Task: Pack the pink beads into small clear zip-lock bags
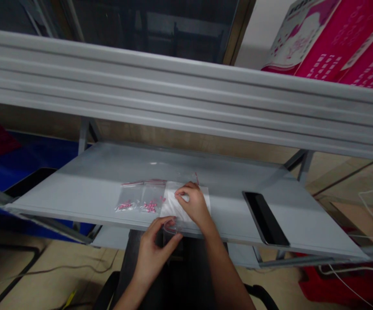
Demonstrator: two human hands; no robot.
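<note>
My left hand point(154, 246) is at the table's front edge, thumb and fingers curled around a small clear plastic piece point(171, 227) with a curved rim; blur hides whether it is a bag or a cup. Over a white sheet point(170, 202), my right hand point(192, 202) is closed in a pinch, and what its fingertips hold is too small to make out. To the left of the sheet lie two clear zip bags, a left bag point(136, 196) and a right bag point(152, 189), with small pink pieces point(149, 206) in or on them. Another clear bag point(186, 176) shows partly behind my right hand.
A dark tablet or phone point(265, 217) lies on the grey table point(228, 172) to the right. A ribbed grey beam point(173, 94) crosses above the table's back. Pink boxes point(334, 43) stand at the upper right. Another dark flat device point(31, 183) is beyond the left edge.
</note>
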